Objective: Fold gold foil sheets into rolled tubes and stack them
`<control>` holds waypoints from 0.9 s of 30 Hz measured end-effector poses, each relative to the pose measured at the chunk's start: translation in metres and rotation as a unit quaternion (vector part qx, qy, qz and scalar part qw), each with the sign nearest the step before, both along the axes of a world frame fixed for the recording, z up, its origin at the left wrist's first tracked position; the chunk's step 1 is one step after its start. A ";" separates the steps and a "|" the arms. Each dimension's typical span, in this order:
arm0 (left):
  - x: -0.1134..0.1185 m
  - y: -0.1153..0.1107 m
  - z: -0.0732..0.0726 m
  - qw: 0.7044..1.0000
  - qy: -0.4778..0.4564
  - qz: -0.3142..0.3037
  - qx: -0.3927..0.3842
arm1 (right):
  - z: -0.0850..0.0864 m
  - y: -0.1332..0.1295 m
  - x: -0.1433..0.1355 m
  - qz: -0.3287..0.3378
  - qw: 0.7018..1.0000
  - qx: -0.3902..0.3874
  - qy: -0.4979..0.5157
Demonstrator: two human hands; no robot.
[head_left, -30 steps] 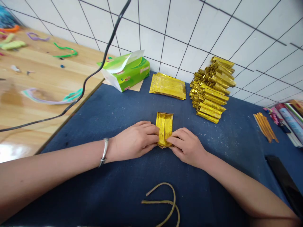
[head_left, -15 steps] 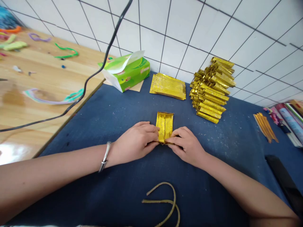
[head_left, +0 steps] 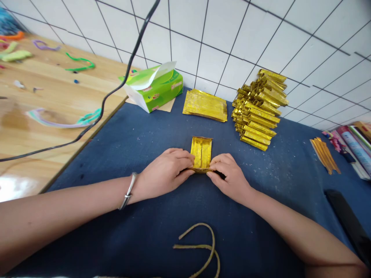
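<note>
A small sheet of gold foil paper (head_left: 201, 151) lies on the dark blue table cover, folded in toward a seam down its middle. Its near edge is turned up into a narrow fold. My left hand (head_left: 173, 168) pinches the left end of that fold between thumb and fingers. At the right end, my right hand (head_left: 227, 173) grips the same fold, fingertips closed on it. The far edge of the paper, also slightly raised, is untouched. Behind it lies a flat pile of gold foil sheets (head_left: 205, 105), and to the right stands a tall stack of folded gold foil strips (head_left: 257, 112).
A green tissue box (head_left: 158, 90) stands at the back left. A black cable (head_left: 127, 73) crosses the left side, over a wooden table (head_left: 58, 88) with craft bits. A curved cord (head_left: 213, 239) lies in front of me; books (head_left: 355, 144) and a black object (head_left: 348, 220) are at right.
The near edge of the gold paper has been lifted and folded up, away from me. My right fingers have shifted from its near corner to the right end of the fold.
</note>
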State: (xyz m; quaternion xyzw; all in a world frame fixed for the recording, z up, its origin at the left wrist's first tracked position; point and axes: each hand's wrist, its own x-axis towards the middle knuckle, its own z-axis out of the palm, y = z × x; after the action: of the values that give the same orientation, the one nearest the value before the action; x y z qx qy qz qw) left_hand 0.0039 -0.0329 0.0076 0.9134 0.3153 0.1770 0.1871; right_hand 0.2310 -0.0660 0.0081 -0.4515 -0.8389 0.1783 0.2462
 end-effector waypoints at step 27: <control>0.002 0.004 -0.004 0.999 -0.027 0.009 -0.035 | 0.001 -0.001 -0.004 -0.026 1.000 -0.014 -0.004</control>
State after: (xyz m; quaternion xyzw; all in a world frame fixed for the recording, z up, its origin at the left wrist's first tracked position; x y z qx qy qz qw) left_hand 0.0064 -0.0287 0.0036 0.8982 0.3245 0.1919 0.2262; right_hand 0.2274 -0.0671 0.0094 -0.4775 -0.8253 0.1811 0.2409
